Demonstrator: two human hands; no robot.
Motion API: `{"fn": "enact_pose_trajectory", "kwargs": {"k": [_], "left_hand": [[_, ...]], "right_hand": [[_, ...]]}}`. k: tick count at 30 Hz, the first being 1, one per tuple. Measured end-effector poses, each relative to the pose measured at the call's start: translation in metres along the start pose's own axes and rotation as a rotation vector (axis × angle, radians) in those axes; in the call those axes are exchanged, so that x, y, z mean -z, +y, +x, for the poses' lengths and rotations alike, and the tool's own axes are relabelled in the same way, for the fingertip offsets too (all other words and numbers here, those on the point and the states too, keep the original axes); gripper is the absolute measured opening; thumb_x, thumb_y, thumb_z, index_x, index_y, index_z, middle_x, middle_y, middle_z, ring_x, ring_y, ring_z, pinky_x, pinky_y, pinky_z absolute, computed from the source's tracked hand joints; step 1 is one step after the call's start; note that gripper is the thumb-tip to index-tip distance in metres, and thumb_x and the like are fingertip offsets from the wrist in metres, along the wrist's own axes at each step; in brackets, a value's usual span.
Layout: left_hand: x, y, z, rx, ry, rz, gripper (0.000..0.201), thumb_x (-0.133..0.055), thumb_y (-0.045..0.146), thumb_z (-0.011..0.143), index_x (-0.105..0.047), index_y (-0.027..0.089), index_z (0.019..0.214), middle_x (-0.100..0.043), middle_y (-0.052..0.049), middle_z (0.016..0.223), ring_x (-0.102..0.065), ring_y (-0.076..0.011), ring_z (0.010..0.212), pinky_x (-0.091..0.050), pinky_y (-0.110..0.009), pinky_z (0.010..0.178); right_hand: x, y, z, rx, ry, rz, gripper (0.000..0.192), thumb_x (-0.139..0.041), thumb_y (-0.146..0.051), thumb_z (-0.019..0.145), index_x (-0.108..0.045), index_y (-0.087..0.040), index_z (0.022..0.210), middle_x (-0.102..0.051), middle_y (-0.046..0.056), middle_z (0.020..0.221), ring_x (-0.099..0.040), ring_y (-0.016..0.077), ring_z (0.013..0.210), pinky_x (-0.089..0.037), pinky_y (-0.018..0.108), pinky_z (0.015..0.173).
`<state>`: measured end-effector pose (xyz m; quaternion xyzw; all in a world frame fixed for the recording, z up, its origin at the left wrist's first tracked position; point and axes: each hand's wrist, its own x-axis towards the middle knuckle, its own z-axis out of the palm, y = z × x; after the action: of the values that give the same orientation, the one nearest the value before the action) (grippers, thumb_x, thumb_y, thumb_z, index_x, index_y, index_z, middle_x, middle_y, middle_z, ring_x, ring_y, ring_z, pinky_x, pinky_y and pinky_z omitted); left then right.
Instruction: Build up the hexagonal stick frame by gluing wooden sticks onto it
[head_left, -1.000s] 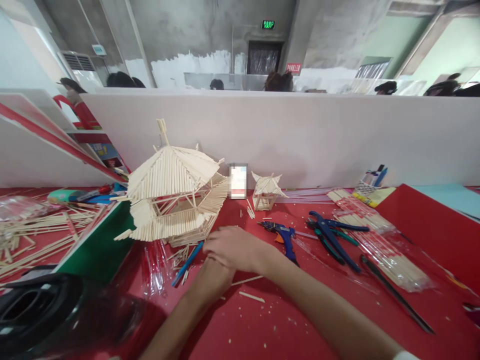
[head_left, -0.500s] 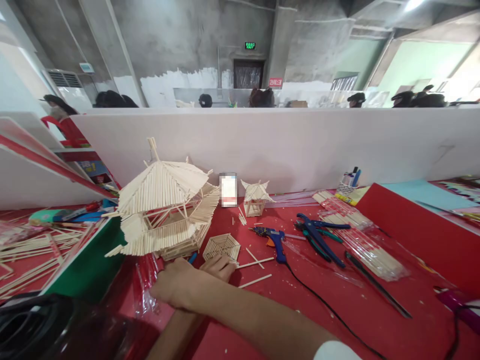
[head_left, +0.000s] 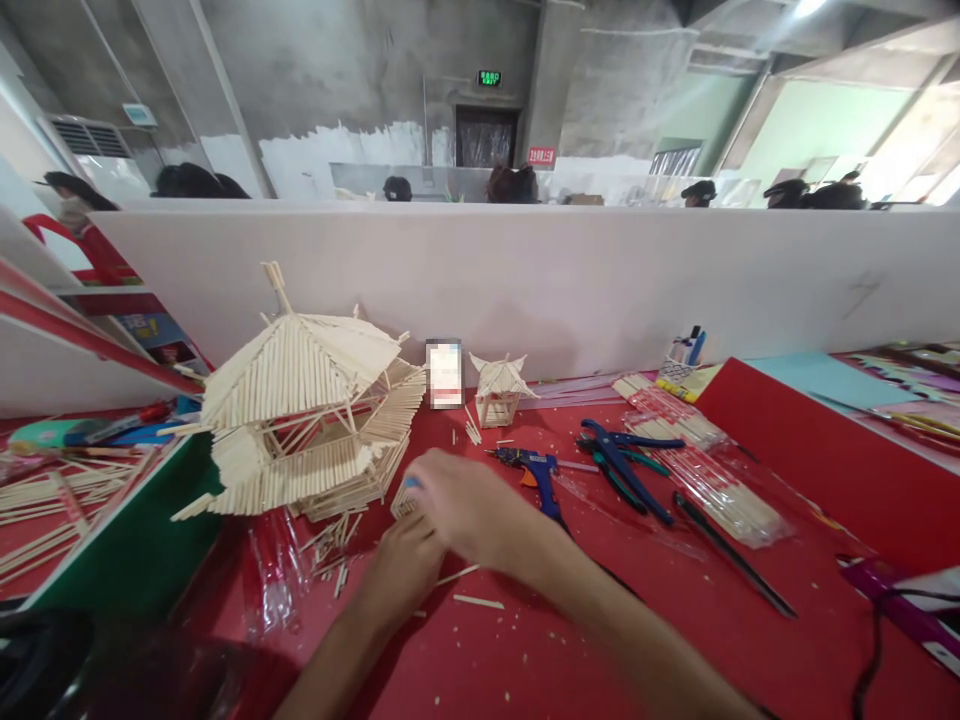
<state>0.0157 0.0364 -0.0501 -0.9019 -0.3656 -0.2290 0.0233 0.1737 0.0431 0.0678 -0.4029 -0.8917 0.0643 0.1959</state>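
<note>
One edge of the wooden-stick panel (head_left: 402,501) shows to me just beyond the left hand (head_left: 409,558); the blurred right hand (head_left: 466,508) hides much of it, a blue tip (head_left: 412,482) at its fingers. I can't tell either grip.

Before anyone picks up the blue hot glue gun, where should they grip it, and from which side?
Probably by the handle, coming from the near right: the blue hot glue gun lies flat, its handle angled toward the person, its nozzle pointing left, away from that approach.
</note>
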Motion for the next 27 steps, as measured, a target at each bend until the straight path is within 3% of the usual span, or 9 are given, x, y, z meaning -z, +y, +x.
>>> {"fn": "enact_pose_trajectory", "kwargs": {"k": [3, 6, 10, 14, 17, 20, 23, 27], "left_hand": [[0.006, 0.004, 0.003, 0.007, -0.062, 0.012, 0.014, -0.053, 0.013, 0.095, -0.066, 0.019, 0.092, -0.066, -0.004, 0.086, -0.062, -0.0186, 0.084, -0.051, -0.031, 0.075], [0.009, 0.005, 0.004, 0.012, -0.074, 0.03, 0.015, -0.054, 0.011, 0.094, -0.065, 0.02, 0.09, -0.064, -0.003, 0.082, -0.059, -0.0187, 0.079, -0.046, -0.029, 0.07], [0.009, 0.004, 0.004, -0.001, -0.093, 0.062, 0.012, -0.054, 0.012, 0.094, -0.063, 0.019, 0.09, -0.065, -0.002, 0.084, -0.058, -0.0188, 0.079, -0.043, -0.029, 0.07], [0.006, 0.003, 0.003, 0.001, -0.11, 0.07, 0.01, -0.056, 0.012, 0.094, -0.062, 0.019, 0.092, -0.065, -0.002, 0.085, -0.057, -0.0194, 0.08, -0.042, -0.03, 0.071], [0.005, 0.002, 0.003, -0.008, -0.106, 0.07, 0.01, -0.056, 0.011, 0.093, -0.062, 0.019, 0.093, -0.065, -0.002, 0.085, -0.057, -0.0195, 0.08, -0.042, -0.03, 0.071], [0.004, 0.002, 0.002, -0.007, -0.105, 0.059, 0.011, -0.057, 0.01, 0.093, -0.062, 0.019, 0.091, -0.065, -0.002, 0.085, -0.058, -0.0194, 0.08, -0.041, -0.03, 0.071], [0.006, 0.003, 0.003, -0.003, -0.103, 0.055, 0.011, -0.057, 0.01, 0.092, -0.062, 0.019, 0.089, -0.065, -0.002, 0.084, -0.057, -0.0198, 0.08, -0.041, -0.03, 0.072], [0.009, 0.005, 0.005, 0.009, -0.132, 0.043, 0.008, -0.064, 0.011, 0.089, -0.063, 0.019, 0.09, -0.065, -0.002, 0.087, -0.057, -0.02, 0.082, -0.041, -0.03, 0.071]], "right_hand": [[0.0, 0.04, -0.025, -0.341, -0.102, -0.178, 0.022, -0.04, -0.031, 0.104, -0.058, -0.018, 0.105, -0.074, 0.01, 0.085, -0.072, 0.025, 0.075, -0.047, 0.03, 0.063], [-0.009, 0.066, -0.041, -0.451, -0.214, -0.299, 0.023, -0.042, -0.033, 0.103, -0.058, -0.02, 0.111, -0.076, 0.012, 0.088, -0.074, 0.0296, 0.079, -0.048, 0.031, 0.063], [-0.021, 0.071, -0.041, -0.503, -0.278, -0.316, 0.023, -0.049, -0.035, 0.1, -0.058, -0.022, 0.117, -0.076, 0.012, 0.093, -0.074, 0.0322, 0.087, -0.051, 0.033, 0.068], [-0.026, 0.061, -0.028, -0.546, -0.304, -0.302, 0.041, -0.061, -0.031, 0.093, -0.052, -0.01, 0.127, -0.074, 0.021, 0.096, -0.072, 0.0356, 0.092, -0.052, 0.036, 0.071], [-0.021, 0.055, -0.03, -0.536, -0.347, -0.286, 0.055, -0.06, -0.015, 0.089, -0.042, -0.009, 0.14, -0.074, 0.021, 0.095, -0.072, 0.0335, 0.09, -0.051, 0.034, 0.07], [-0.012, 0.055, -0.044, -0.402, -0.327, -0.265, 0.067, -0.053, 0.002, 0.082, -0.04, -0.014, 0.145, -0.072, 0.019, 0.098, -0.07, 0.0314, 0.092, -0.049, 0.033, 0.072], [-0.007, 0.061, -0.062, -0.338, -0.228, -0.064, 0.066, -0.047, 0.006, 0.079, -0.047, -0.018, 0.14, -0.071, 0.013, 0.096, -0.069, 0.0261, 0.087, -0.049, 0.032, 0.074], [-0.019, 0.065, -0.079, -0.439, -0.086, 0.616, 0.029, -0.038, -0.017, 0.096, -0.059, -0.021, 0.115, -0.067, 0.001, 0.075, -0.066, 0.0149, 0.058, -0.051, 0.025, 0.058]]}}
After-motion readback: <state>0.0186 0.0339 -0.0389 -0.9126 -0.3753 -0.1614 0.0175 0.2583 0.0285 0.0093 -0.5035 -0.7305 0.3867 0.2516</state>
